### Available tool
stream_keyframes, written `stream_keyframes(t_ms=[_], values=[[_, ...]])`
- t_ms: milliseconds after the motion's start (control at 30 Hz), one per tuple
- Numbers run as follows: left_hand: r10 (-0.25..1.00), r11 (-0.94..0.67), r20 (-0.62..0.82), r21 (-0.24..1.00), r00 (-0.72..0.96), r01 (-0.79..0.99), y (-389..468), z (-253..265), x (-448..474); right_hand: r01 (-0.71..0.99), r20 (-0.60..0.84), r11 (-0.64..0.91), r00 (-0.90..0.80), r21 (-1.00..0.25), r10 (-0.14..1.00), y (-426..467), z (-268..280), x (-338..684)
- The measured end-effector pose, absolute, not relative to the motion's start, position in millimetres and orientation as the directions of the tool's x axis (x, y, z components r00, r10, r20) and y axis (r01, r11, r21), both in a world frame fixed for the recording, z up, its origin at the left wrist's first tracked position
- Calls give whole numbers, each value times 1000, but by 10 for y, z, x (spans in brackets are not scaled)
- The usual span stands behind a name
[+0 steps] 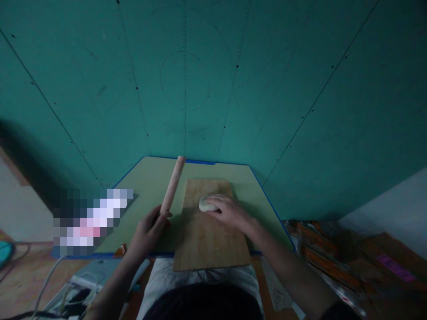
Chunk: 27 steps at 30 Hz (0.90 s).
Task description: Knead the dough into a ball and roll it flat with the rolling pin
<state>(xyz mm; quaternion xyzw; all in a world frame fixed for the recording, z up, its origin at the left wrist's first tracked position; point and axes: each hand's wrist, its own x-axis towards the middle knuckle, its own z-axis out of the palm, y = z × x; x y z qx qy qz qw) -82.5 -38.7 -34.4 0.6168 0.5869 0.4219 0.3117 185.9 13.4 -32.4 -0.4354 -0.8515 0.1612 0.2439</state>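
My left hand [152, 228] is closed around the lower end of a wooden rolling pin [174, 183], which is raised at a slant left of the board. A wooden cutting board [213, 244] lies on the table, its near end reaching past the table's front edge. My right hand [230, 211] rests over a pale, rounded lump that looks like dough [206, 204], on the upper half of the board. Its fingers curve over the top and right side of the lump, hiding part of it.
The pale green table [156, 173] has a blue rim and stands against a green wall [213, 89]. A blurred-out object [96, 218] is at the table's left. Cardboard boxes [376, 262] are on the floor at right; a cable [46, 284] hangs at left.
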Motion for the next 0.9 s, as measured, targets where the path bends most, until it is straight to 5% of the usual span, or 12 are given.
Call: stream_keyframes(t_ms=[100,200,433,567,733,900], values=[[993,-67,103,900,-60,431,-407,-376,-847,602,229,378,-311,-703,922,335,-320,1888],[997,-44,69,913,-47,405,-421,-408,-869,551,165,282,-253,-785,953,456,-337,1913],[996,-84,89,886,9,455,-430,-394,-863,562,125,285,-305,-777,944,446,-311,1976],[986,-167,146,832,81,530,-363,-352,-869,605,395,432,-203,-669,896,365,-8,2111],[886,-463,287,562,364,685,-177,-188,-685,639,688,571,-88,-515,720,187,264,2211],[744,-666,264,214,614,714,-16,-86,-388,804,463,455,-259,-383,848,97,8,2187]])
